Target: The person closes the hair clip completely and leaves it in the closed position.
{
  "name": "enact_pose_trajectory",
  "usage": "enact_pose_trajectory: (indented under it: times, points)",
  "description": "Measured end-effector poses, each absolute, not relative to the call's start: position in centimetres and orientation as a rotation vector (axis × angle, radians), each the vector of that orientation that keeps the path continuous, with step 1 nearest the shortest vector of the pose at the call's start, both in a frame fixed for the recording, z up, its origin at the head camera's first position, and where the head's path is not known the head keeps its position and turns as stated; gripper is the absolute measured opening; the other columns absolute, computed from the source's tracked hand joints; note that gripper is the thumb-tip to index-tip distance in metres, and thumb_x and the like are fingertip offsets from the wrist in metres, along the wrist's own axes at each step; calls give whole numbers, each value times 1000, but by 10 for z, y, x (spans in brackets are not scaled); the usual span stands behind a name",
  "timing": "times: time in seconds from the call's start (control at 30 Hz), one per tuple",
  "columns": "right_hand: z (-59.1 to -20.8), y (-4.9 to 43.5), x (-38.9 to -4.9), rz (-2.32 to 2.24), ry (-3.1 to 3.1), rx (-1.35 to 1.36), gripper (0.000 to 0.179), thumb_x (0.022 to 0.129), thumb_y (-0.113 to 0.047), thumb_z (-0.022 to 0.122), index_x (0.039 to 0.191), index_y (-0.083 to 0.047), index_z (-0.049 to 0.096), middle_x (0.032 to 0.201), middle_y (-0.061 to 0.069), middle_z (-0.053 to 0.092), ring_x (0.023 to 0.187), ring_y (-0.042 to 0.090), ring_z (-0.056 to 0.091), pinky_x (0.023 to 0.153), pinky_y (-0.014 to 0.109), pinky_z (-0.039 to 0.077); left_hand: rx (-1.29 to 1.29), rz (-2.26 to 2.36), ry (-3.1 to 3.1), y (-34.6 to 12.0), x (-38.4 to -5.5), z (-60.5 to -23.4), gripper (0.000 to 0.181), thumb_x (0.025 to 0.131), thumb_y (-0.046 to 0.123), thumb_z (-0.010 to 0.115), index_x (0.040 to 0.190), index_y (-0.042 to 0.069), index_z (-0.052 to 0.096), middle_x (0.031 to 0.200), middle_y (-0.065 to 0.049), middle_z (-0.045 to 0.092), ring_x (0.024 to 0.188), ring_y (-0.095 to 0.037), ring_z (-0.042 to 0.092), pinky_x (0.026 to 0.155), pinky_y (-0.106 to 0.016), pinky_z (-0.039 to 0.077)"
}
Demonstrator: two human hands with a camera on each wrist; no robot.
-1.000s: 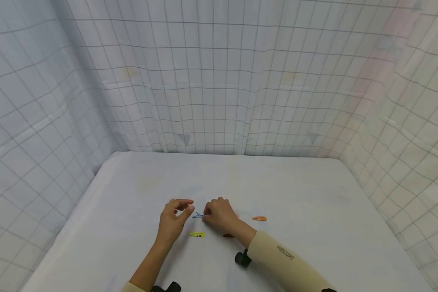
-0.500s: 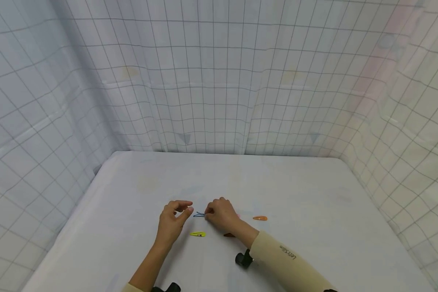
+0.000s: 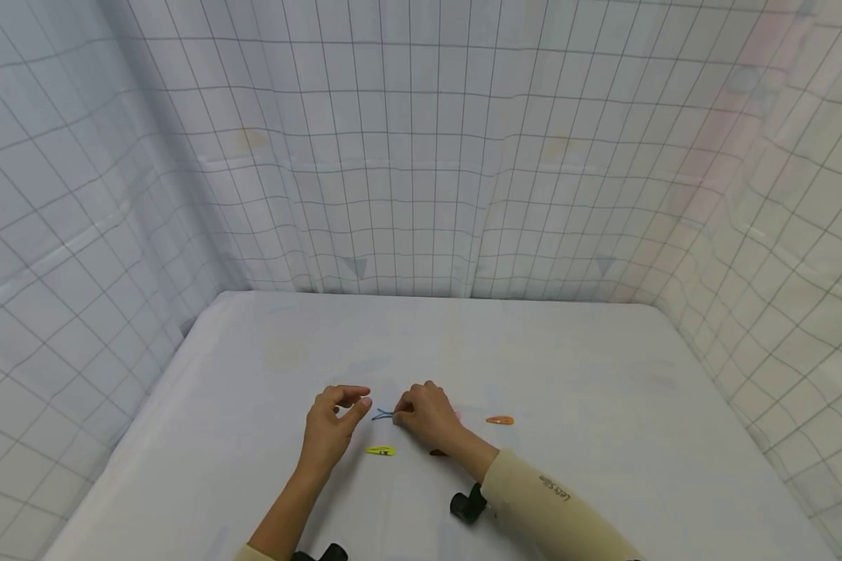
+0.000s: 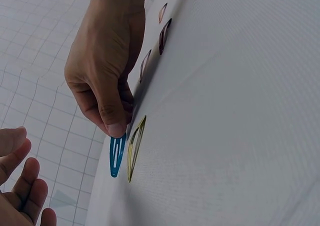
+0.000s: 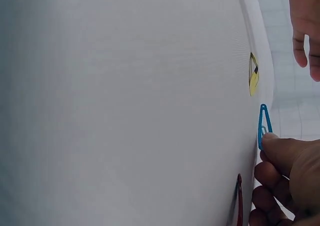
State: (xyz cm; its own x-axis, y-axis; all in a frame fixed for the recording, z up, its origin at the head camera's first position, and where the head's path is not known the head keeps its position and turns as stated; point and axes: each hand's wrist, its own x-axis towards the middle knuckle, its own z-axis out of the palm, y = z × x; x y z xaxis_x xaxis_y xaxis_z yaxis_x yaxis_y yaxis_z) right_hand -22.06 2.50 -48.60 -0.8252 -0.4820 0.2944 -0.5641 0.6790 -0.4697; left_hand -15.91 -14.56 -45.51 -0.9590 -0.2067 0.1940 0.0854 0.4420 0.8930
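Observation:
My right hand [image 3: 428, 418] pinches one end of a blue snap hair clip [image 4: 116, 161] between thumb and fingers. The clip's free end points toward my left hand [image 3: 330, 425], its two parts spread into a narrow V in the head view. My left hand hovers just left of that end, thumb and forefinger apart, with nothing between them. Below the blue clip lies a yellow hair clip [image 3: 380, 450] on the white table. A dark brown hair clip [image 3: 438, 452] shows partly past my right wrist, and a pink one [image 3: 458, 416] is mostly hidden behind that hand.
An orange hair clip [image 3: 500, 420] lies to the right of my right hand. White cloth covers the table [image 3: 575, 358], and checked curtains [image 3: 421, 156] enclose its back and sides. Black wrist-camera mounts [image 3: 467, 505] sit under both forearms.
My right hand has shifted very slightly right with the blue hair clip, whose free end has changed its angle a little. My left hand stays nearly still.

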Motion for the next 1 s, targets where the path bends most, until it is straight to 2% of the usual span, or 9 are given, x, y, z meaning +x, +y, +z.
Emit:
enact_pose_trajectory:
  times: [0.23, 0.7, 1.0]
  points:
    - [-487, 24, -221, 875, -2817, 777, 6, 80, -23, 74, 79, -17, 75, 73, -6, 63, 71, 7, 47, 67, 19, 35, 105, -1524, -2421, -145, -159, -454, 17, 85, 18, 69, 102, 13, 69, 98, -6, 64, 94, -17, 49, 89, -40, 35]
    - [-485, 30, -220, 991, -2813, 695, 5, 81, -22, 73, 81, -17, 75, 81, -6, 66, 74, 5, 47, 65, 18, 37, 123, -1498, -2426, -145, -159, -453, 17, 85, 17, 69, 101, 12, 69, 97, -7, 65, 94, -18, 49, 89, -41, 36]
    - [-458, 40, -214, 1152, -2755, 641, 8, 82, -24, 73, 84, -17, 75, 84, -7, 66, 82, 7, 51, 67, 18, 40, 124, -1509, -2427, -142, -162, -450, 19, 86, 19, 68, 103, 11, 68, 99, -8, 64, 95, -20, 49, 90, -42, 36]
